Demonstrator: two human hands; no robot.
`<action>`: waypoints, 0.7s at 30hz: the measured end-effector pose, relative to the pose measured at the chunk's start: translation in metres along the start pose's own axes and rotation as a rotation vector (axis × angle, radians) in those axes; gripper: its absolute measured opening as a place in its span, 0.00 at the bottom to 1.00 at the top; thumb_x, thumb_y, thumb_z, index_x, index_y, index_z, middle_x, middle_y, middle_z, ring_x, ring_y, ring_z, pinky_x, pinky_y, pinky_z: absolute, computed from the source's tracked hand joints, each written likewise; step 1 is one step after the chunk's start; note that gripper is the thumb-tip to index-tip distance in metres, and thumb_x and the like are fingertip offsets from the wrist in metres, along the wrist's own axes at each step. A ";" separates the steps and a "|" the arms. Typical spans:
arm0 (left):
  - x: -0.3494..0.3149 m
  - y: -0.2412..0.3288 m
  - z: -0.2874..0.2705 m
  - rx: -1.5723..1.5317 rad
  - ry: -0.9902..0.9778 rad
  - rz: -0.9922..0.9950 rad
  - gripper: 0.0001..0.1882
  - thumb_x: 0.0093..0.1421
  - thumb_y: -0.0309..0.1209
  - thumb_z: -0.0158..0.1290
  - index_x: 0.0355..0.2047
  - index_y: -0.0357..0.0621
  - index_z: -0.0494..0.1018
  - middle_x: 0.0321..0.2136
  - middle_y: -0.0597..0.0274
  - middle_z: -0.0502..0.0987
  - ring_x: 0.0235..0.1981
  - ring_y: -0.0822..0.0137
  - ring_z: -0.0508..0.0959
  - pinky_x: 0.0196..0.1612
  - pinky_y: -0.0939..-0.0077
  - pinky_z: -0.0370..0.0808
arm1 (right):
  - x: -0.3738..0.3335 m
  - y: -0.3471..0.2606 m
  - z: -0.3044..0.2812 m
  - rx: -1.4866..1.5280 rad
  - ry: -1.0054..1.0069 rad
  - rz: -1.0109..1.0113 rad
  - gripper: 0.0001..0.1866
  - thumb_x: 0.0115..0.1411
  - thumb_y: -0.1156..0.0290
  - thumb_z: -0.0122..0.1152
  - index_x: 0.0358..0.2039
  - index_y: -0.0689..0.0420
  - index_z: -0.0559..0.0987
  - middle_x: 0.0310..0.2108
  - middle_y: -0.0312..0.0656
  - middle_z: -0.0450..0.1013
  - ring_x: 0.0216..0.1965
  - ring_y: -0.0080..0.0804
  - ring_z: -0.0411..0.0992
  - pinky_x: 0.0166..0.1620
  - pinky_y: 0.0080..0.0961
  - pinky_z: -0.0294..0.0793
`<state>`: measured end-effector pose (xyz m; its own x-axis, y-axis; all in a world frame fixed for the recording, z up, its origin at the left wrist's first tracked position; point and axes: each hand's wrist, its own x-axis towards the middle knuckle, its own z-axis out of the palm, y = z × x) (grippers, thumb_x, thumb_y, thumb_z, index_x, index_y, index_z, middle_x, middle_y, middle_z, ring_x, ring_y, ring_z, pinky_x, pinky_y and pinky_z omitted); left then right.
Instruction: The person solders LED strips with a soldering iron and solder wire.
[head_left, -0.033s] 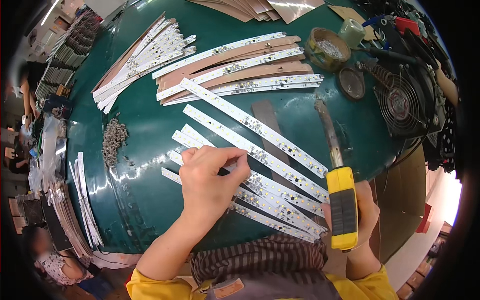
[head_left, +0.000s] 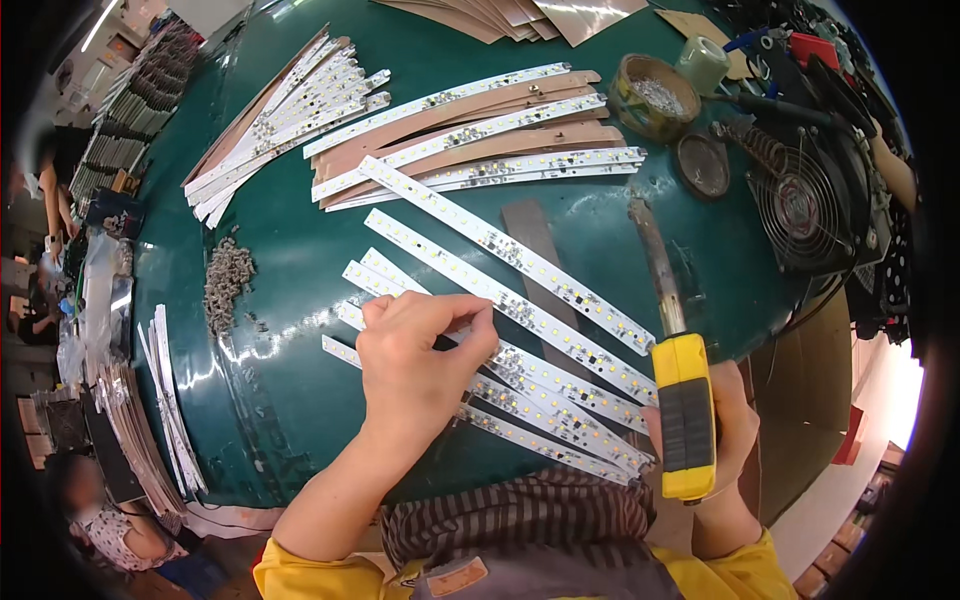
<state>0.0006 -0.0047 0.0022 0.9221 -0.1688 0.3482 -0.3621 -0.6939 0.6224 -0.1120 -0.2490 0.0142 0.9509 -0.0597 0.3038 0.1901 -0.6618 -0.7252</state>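
Note:
My left hand is over several white LED strip boards, its thumb and forefinger pinched at the edge of one LED board. Whatever the pinch may hold is too small to make out. Another LED board slants just beyond it, and more boards spread under and beside my wrist. In my right hand is a soldering gun with a yellow and black handle. Its metal barrel points away from me, with the tip above the green table, apart from the boards.
A dark flat bar lies under the boards. Farther back sit copper-coloured strips with boards on them and a fanned board stack. Small grey parts lie left. A round tub, a shallow tin and a fan stand right.

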 end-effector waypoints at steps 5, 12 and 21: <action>-0.003 -0.005 0.003 -0.101 -0.011 -0.118 0.06 0.47 0.25 0.66 0.27 0.46 0.81 0.20 0.66 0.80 0.22 0.69 0.78 0.39 0.73 0.64 | -0.001 0.000 0.001 0.012 0.001 -0.009 0.19 0.49 0.77 0.71 0.42 0.65 0.75 0.32 0.41 0.71 0.30 0.27 0.70 0.35 0.20 0.68; -0.001 0.001 0.002 -0.072 -0.034 -0.149 0.05 0.49 0.26 0.65 0.28 0.46 0.82 0.20 0.65 0.80 0.22 0.69 0.78 0.39 0.72 0.65 | 0.000 -0.002 0.002 0.029 0.003 -0.031 0.20 0.49 0.77 0.72 0.42 0.66 0.75 0.33 0.43 0.72 0.31 0.28 0.71 0.36 0.21 0.69; -0.007 -0.007 0.001 -0.093 -0.007 -0.099 0.09 0.47 0.25 0.66 0.31 0.47 0.82 0.22 0.66 0.79 0.25 0.69 0.78 0.41 0.71 0.65 | -0.001 -0.003 0.001 0.021 -0.011 -0.002 0.21 0.49 0.77 0.72 0.42 0.66 0.75 0.34 0.43 0.73 0.32 0.29 0.72 0.37 0.21 0.70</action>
<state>-0.0028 0.0002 -0.0052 0.9549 -0.1080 0.2766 -0.2798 -0.6394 0.7162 -0.1130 -0.2463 0.0157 0.9529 -0.0501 0.2991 0.1974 -0.6463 -0.7371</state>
